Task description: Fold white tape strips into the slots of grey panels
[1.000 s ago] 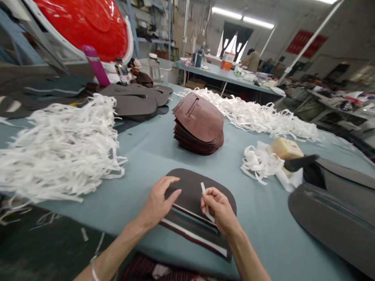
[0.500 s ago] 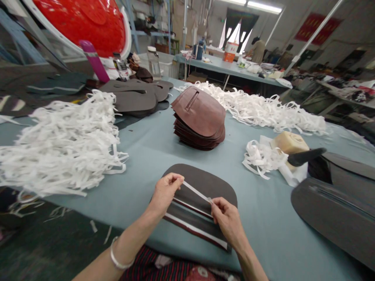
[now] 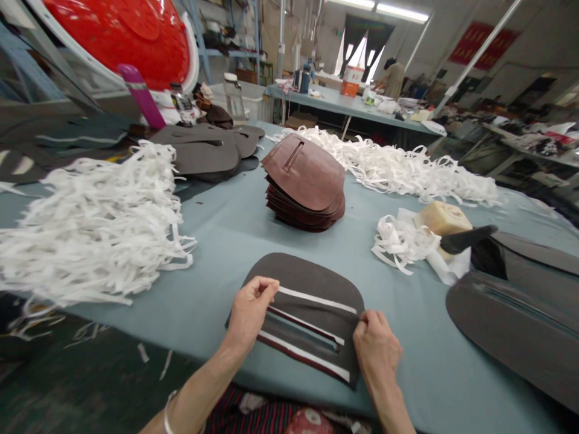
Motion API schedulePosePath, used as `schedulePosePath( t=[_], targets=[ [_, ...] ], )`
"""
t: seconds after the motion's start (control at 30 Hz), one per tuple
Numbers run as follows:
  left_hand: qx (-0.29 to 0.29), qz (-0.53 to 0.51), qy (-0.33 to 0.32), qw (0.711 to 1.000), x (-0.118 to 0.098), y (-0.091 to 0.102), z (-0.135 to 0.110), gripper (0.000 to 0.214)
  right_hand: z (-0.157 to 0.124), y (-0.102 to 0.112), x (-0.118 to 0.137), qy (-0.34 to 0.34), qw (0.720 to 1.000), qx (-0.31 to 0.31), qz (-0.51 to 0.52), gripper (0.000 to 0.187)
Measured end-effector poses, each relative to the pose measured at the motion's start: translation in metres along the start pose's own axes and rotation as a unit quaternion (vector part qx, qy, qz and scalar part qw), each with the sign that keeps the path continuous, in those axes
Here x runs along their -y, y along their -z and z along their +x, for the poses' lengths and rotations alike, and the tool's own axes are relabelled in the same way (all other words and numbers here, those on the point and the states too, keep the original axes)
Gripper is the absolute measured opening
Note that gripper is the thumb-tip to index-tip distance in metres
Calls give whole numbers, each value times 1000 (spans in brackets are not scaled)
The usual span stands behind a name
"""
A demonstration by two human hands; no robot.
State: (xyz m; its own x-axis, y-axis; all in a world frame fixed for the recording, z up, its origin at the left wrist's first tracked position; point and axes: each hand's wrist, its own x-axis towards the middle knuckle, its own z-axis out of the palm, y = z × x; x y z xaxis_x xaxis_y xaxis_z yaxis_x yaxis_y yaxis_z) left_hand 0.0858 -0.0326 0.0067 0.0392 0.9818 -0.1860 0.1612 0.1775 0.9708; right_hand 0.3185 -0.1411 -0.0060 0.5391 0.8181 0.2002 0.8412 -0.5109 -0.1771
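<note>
A dark grey leather-like panel (image 3: 312, 271) with rounded far corners lies flat before me, a long slot cut through it with reddish-brown edging. White strips run along both sides of the slot. My left hand (image 3: 248, 310) pinches the left end of another white tape strip (image 3: 316, 299), which stretches across the panel above the slot. Its right end lies close to my right hand (image 3: 377, 346). Those right fingers are curled together at the panel's right edge; what they grip, if anything, is hidden.
Beyond the panel stands a stack of brown leather pieces (image 3: 307, 175). Heaps of white strips (image 3: 99, 229) lie left and behind, with a small bunch (image 3: 402, 241) at right beside a yellowish block (image 3: 443, 217). Grey panels (image 3: 515, 331) lie at far right. A person (image 3: 392, 78) is in the background.
The strip, slanting between both hands before, now stretches across the panel. My right hand has moved right, off the strip's end to the panel's edge; my left hand has shifted slightly left and down.
</note>
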Motion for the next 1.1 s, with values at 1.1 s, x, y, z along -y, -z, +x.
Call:
schedulePosePath(
  t=[1.1],
  targets=[
    [213, -57, 135, 966, 4, 66, 31, 29, -12, -11, 40, -97, 719, 305, 617, 31]
  ],
)
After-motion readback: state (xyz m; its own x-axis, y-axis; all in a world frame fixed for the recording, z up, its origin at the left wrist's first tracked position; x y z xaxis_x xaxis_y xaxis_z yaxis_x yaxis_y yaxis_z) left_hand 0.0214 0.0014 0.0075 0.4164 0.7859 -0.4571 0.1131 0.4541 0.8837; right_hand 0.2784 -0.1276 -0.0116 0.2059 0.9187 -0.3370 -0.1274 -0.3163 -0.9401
